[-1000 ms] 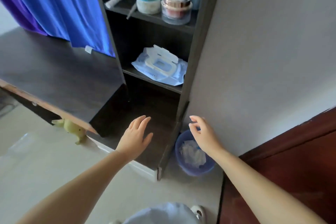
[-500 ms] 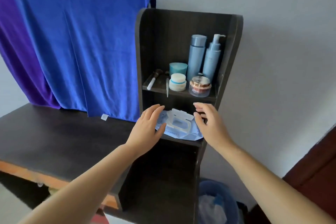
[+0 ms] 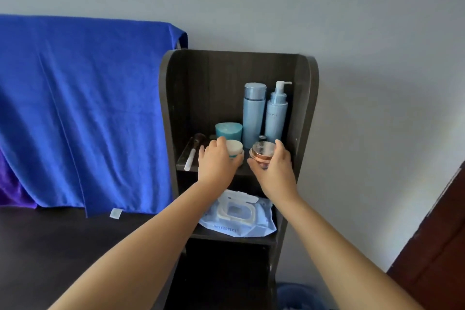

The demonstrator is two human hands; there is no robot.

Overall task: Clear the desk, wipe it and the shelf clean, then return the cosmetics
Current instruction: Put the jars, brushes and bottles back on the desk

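A dark wooden shelf unit (image 3: 305, 118) stands at the desk's right end. On its upper shelf my left hand (image 3: 217, 161) grips a white jar with a blue band (image 3: 235, 147). My right hand (image 3: 275, 167) grips a clear jar with a rose-gold lid (image 3: 261, 151). Behind them stand a teal jar (image 3: 228, 130), a tall blue bottle (image 3: 254, 111) and a blue pump bottle (image 3: 276, 113). A makeup brush (image 3: 192, 152) lies at the shelf's left. A pack of wet wipes (image 3: 239, 215) lies on the shelf below.
The dark desk top (image 3: 63, 246) stretches left of the shelf. A blue towel (image 3: 83, 108) hangs behind it, with purple cloth (image 3: 10, 189) at the far left. A blue bin (image 3: 297, 296) sits on the floor at the shelf's foot. A brown door (image 3: 437, 246) is at right.
Both hands rose from beside the wet wipes to the upper shelf and closed round the two jars. The view lifted from the floor and bin to the shelf.
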